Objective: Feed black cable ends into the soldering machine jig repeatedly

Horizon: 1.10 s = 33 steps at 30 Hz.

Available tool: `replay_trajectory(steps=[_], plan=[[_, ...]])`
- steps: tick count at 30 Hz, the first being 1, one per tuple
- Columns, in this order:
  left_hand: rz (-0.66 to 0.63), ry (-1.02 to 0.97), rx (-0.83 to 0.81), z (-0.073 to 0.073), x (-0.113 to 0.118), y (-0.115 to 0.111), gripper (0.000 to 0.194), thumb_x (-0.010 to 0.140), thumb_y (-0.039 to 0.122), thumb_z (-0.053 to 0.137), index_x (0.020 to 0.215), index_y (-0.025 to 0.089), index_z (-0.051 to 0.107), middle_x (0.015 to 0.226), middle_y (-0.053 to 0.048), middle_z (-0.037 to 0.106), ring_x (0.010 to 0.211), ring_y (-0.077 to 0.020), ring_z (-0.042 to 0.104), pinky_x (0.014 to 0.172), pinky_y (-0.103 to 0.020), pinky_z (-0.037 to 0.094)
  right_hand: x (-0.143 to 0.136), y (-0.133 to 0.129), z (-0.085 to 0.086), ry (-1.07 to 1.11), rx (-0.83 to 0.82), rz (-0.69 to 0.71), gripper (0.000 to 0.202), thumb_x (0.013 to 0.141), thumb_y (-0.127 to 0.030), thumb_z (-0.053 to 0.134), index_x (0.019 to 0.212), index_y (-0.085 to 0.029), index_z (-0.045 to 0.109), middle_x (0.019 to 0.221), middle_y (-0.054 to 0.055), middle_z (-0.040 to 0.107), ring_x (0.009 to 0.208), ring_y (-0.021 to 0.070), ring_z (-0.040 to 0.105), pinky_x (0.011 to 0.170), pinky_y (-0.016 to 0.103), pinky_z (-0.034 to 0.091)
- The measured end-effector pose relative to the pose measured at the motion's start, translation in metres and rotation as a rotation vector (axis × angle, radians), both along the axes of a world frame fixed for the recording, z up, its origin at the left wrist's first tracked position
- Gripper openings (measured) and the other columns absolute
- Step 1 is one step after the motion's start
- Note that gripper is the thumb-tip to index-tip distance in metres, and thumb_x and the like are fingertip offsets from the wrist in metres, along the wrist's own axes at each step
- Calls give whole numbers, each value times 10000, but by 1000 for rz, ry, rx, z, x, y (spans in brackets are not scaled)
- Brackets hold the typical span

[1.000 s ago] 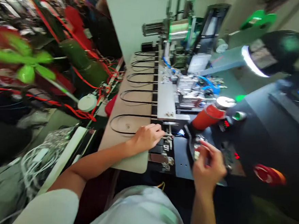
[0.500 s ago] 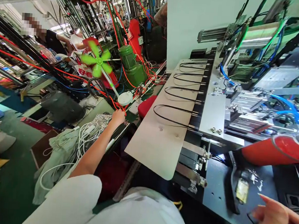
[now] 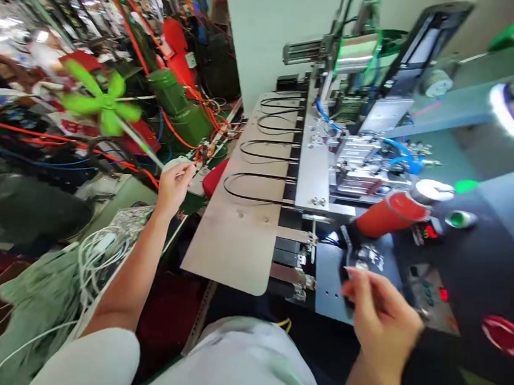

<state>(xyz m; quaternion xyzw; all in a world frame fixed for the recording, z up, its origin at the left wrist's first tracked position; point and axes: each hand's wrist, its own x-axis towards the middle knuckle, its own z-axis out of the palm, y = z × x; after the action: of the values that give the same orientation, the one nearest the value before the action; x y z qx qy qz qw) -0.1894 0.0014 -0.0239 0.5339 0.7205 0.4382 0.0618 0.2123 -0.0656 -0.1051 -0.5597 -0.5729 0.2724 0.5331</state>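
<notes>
Left hand (image 3: 174, 189), left of centre, beside the metal plate (image 3: 236, 238).
Its fingertips press together; right hand (image 3: 382, 318), lower right, curls with fingertips nearly meeting.

Your left hand (image 3: 172, 189) is at 9 o'clock, fingers bent, overlapping the view of the white fan base (image 3: 178, 165); contact cannot be confirmed. Your right hand (image 3: 384, 321) is at 4 o'clock, over the blue-grey plate (image 3: 329, 279); blur obscures anything pinched. Black cable loops (image 3: 256, 199) extend over the pale board (image 3: 230, 249), from centre towards 12. Red cylinder (image 3: 390, 214), tilted, at 3 o'clock. Green fan (image 3: 108, 102) at 10.
</notes>
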Motion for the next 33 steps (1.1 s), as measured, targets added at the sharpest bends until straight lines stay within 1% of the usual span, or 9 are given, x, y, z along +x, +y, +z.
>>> replay_trajectory(steps=[4,7,10,15,19,24,27,30,33], plan=[[-796,-38,-192,22,119,1,265,914,370,546,995,186,718,777,-26,602,608,-89,541,581,-196,436,-15,9,21,20,-10,252,180,922,-309,555,995,-212,688,787,28,714,670,156,659,636,268,524],[-1050,20,-293,18,176,-8,235,925,333,548,914,177,723,762,-27,622,613,-94,565,586,-199,440,-23,10,27,86,-30,309,163,901,-306,586,989,-204,677,871,41,715,749,164,662,669,272,536],[-1105,103,-257,3,197,-9,232,937,309,531,870,169,704,759,-28,636,659,-112,590,624,-212,457,-26,9,22,149,-70,263,161,908,-332,583,912,-193,663,809,29,684,695,150,631,631,259,515],[-1126,244,-164,-16,195,-6,259,961,302,489,882,165,694,784,-31,621,700,-116,584,648,-214,456,-21,12,16,130,-72,303,194,923,-313,549,799,-183,621,704,-4,616,622,122,561,578,240,444],[-1134,170,-160,-16,201,-9,265,960,310,492,864,156,685,755,-27,600,690,-115,567,640,-215,450,-21,15,16,76,27,303,186,919,-263,544,755,-192,595,653,-18,570,578,111,500,547,244,395],[-1041,-292,-338,-13,216,-17,308,922,414,542,830,142,652,738,-13,565,568,-86,524,529,-197,430,-48,16,7,156,311,-57,147,926,-244,514,789,-216,559,650,2,566,600,144,516,585,292,428],[-1017,-439,-373,-14,219,-20,334,902,449,565,819,136,647,765,-19,583,542,-73,503,512,-192,424,-62,18,3,149,383,-181,130,927,-250,502,802,-224,526,648,4,568,575,146,514,586,304,437],[-1003,-410,-372,-14,217,-18,303,907,419,560,822,143,650,767,-16,600,550,-73,501,521,-192,417,-62,20,3,132,321,-163,161,937,-286,486,795,-221,527,650,1,554,584,144,518,577,289,432],[-942,-212,-329,-14,211,-9,248,912,363,540,844,157,659,768,-18,609,624,-103,537,568,-208,420,-50,22,2,150,180,-55,201,946,-315,484,793,-207,557,682,2,561,623,138,529,575,262,423]])
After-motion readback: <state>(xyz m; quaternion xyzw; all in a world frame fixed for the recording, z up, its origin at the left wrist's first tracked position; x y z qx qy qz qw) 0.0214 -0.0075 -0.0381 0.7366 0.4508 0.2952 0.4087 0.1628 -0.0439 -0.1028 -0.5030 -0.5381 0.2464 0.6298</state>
